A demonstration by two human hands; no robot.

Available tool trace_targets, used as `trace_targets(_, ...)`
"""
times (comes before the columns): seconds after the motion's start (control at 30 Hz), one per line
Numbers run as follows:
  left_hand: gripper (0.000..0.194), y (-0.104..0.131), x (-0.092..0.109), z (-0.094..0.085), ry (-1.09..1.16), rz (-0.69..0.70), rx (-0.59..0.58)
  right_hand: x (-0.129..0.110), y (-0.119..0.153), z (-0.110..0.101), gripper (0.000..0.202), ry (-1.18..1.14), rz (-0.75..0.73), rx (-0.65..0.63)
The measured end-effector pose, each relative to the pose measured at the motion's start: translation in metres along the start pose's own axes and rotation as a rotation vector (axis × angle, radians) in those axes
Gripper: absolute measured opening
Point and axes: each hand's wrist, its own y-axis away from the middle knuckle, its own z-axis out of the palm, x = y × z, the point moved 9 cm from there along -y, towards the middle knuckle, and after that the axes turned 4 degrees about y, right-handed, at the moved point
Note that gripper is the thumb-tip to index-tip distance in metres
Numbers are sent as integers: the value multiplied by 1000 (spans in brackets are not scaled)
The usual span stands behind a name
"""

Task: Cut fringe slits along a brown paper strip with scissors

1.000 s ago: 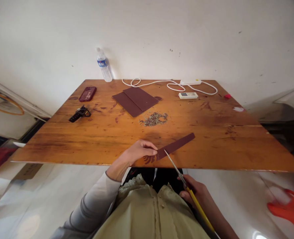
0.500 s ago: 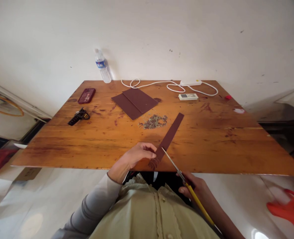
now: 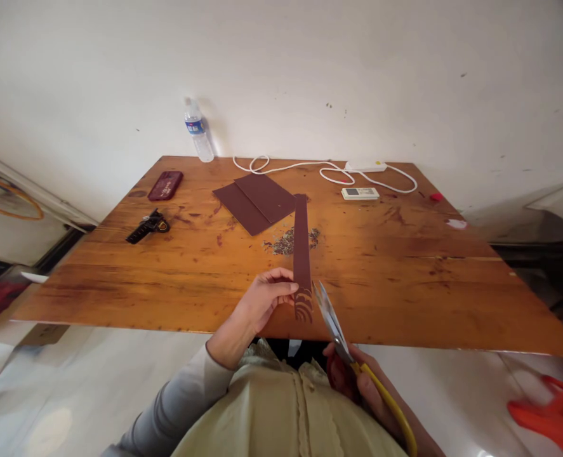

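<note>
Left fingers [image 3: 285,289] pinch maroon strip [image 3: 302,247] near bench [image 3: 405,298] front edge; right fingers [image 3: 367,386] wrap scissors [image 3: 332,324]. Strip's probably light, bendy; grip uncut part.

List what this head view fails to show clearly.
All in the head view:
Scrap pile, partly: hidden behind the brown strip.
Right hand, some fingers: hidden by the scissors.
Bottle label, wording: too small, blurred.
Remote, buttons: too small.
Red thing: cut off by right edge.

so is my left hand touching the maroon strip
Touching. The head view shows the left hand with its thumb over the edge of the maroon strip.
</note>
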Motion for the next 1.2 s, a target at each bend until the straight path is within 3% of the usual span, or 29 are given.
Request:
trace_targets(0.17, 26, 8, 6, 14, 26, 68, -4, -25, -5, 15, 65, -66, -28, -53)
trace_targets(0.3, 24, 13, 6, 19, 23, 82, 0, -33, -19, 22, 74, -90, -124, -135)
trace_targets(0.63, 20, 16, 14, 31, 0, 110, -34, -53, -22, 28, 69, 24, -166, -109)
trace_targets(0.87, 21, 17, 12, 28, 29, 115, 8, -45, -27, 22, 73, 77, -191, -80)
trace_targets(1.2, 18, 22, 15, 29, 13, 151, -19, -47, -20, 20, 68, 7, -126, 44)
